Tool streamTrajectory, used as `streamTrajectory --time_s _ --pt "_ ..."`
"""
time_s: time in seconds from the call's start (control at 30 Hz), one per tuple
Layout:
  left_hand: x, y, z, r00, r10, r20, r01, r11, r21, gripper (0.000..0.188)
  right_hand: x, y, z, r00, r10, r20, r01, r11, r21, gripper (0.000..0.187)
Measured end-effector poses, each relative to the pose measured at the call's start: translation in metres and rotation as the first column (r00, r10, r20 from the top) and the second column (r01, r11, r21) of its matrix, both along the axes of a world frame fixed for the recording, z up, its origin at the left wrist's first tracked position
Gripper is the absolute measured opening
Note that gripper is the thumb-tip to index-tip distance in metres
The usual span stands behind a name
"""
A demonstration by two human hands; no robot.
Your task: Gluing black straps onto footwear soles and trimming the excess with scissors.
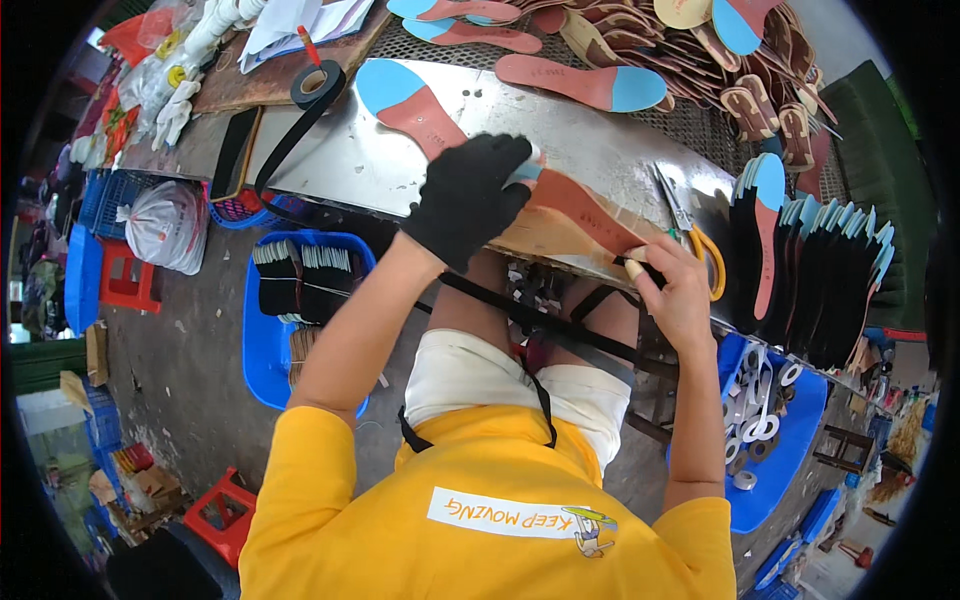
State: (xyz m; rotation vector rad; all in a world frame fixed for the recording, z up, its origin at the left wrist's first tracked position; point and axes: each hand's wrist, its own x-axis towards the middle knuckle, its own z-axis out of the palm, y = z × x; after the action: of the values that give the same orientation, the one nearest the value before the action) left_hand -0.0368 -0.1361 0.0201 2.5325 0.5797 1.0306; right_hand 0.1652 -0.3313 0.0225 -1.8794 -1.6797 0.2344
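A brown-red shoe insole [585,212] with a light-blue end slants across the near edge of the workbench, over a worn board. My left hand [468,200], in a black glove, closes over its blue end and hides most of it. At the other end, my bare right hand [675,290] pinches the insole's tip between thumb and fingers, with a bit of black material showing there. Just beyond my left hand lies another pink insole [420,115] with a blue end. A pair of scissors [690,225] with orange handles rests to the right of my right hand.
Black tape trails off a roll [318,85] at the bench's left. Loose insoles [580,82] and a brown pile [650,45] lie farther back. Stacked insoles [820,270] stand at right. Below are blue tubs [250,345] and a red stool [222,512].
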Motion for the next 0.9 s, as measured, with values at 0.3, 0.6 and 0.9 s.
streamTrajectory --time_s 0.3,0.6,0.9 --pt "-0.002 -0.008 -0.021 0.986 0.068 0.151 -0.027 0.965 -0.260 0.031 -0.009 0.022 0.041 0.698 -0.066 -0.713 0.124 0.992 0.030 0.017" --pt "-0.008 -0.001 -0.020 0.988 0.003 0.157 0.042 0.959 -0.279 0.031 -0.039 0.098 0.033 0.955 -0.031 -0.295 0.031 1.000 -0.006 0.016" --pt "0.000 0.005 -0.030 0.975 0.008 0.222 0.046 0.970 -0.237 0.023 -0.051 0.108 0.020 0.978 -0.130 -0.161 0.138 0.990 0.038 0.014"
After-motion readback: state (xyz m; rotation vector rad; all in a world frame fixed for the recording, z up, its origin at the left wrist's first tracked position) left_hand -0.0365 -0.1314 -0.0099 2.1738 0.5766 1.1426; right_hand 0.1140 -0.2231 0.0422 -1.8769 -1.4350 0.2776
